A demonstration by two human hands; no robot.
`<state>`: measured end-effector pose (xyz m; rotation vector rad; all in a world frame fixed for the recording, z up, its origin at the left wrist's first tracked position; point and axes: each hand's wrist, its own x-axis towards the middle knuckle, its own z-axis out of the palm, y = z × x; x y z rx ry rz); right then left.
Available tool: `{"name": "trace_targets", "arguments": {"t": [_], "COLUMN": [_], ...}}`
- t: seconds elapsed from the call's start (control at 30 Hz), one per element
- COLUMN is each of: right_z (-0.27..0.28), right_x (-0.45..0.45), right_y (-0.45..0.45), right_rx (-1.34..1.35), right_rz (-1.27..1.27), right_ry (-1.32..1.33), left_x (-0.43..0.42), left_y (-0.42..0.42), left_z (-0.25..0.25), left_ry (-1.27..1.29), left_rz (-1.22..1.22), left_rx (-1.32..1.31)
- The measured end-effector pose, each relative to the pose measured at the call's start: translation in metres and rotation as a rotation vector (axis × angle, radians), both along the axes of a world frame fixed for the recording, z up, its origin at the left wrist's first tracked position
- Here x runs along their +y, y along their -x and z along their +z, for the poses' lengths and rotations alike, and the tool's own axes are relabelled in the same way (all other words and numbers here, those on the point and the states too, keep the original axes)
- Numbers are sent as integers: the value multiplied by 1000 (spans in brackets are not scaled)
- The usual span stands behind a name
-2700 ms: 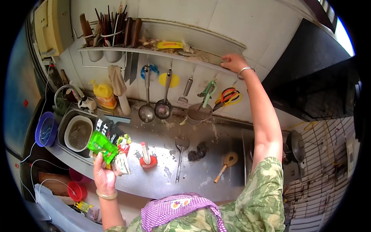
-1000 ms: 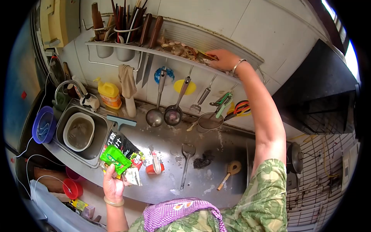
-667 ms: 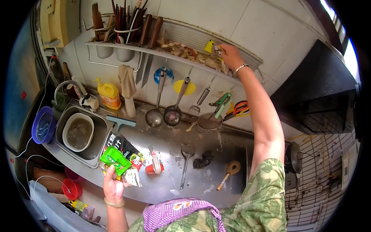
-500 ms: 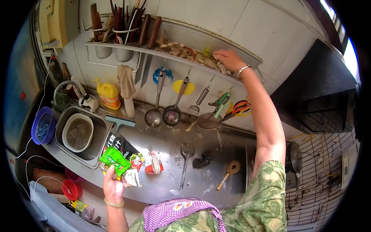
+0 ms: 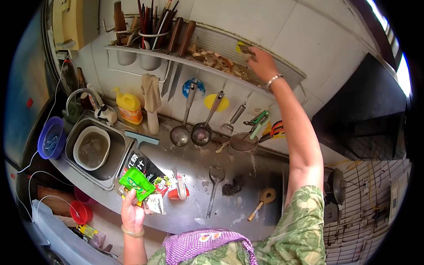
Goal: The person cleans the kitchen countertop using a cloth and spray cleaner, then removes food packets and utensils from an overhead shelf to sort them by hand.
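Note:
My left hand (image 5: 133,213), low at the left, is closed round a bunch of seasoning packets. Among them are a green packet (image 5: 138,183), a black pouch (image 5: 148,167) with white lettering, and a pale packet (image 5: 155,204). Up at the wall shelf (image 5: 256,80), my right hand (image 5: 263,65) pinches a small, flat yellow-and-brown piece (image 5: 244,48) whose kind I cannot make out. Garlic-like scraps and dry peelings (image 5: 214,59) lie along the shelf, left of that hand. Its fingertips are partly hidden behind the hand.
Ladles (image 5: 202,133), a strainer (image 5: 244,143) and knives hang under the shelf. The sink (image 5: 110,179) holds a basin (image 5: 91,148) of murky water. On the metal counter lie a squeegee (image 5: 142,138), a red-and-white tool (image 5: 179,193), a long metal tool (image 5: 213,190) and a round brush (image 5: 267,196).
My right hand has lifted slightly off the shelf scraps, now with the yellow-and-brown piece between its fingers. The view has shifted a little; my left hand still holds the packets.

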<state>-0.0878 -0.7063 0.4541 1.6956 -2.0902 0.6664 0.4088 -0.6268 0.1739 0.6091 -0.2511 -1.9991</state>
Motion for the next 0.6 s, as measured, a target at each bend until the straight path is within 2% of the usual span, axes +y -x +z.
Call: {"name": "trace_targets", "arguments": {"t": [0.03, 0.13, 0.23, 0.33, 0.43, 0.53, 0.6], "right_z": [1, -5, -18, -33, -32, -9, -6], "right_x": [-10, -42, -64, -70, -72, -59, -53], "right_y": [-5, -22, -23, -20, -17, -28, -38], "right_rx": [15, -68, -163, -34, -95, -277, -234], "right_rz": [12, -138, -92, -32, -13, 75, 14], "right_ry": [22, -258, -309, -215, -198, -369, -290], "left_x": [0, 4, 6, 5, 5, 6, 5], "left_y": [-1, -1, -7, -10, -10, -9, -10], "left_z": [0, 12, 7, 0, 6, -1, 2], "left_ry": [-5, 12, 2, -15, -6, 47, 18], "left_rz": [4, -6, 7, 19, 18, 46, 51], "left_rx": [-5, -1, 2, -9, 1, -11, 4]}}
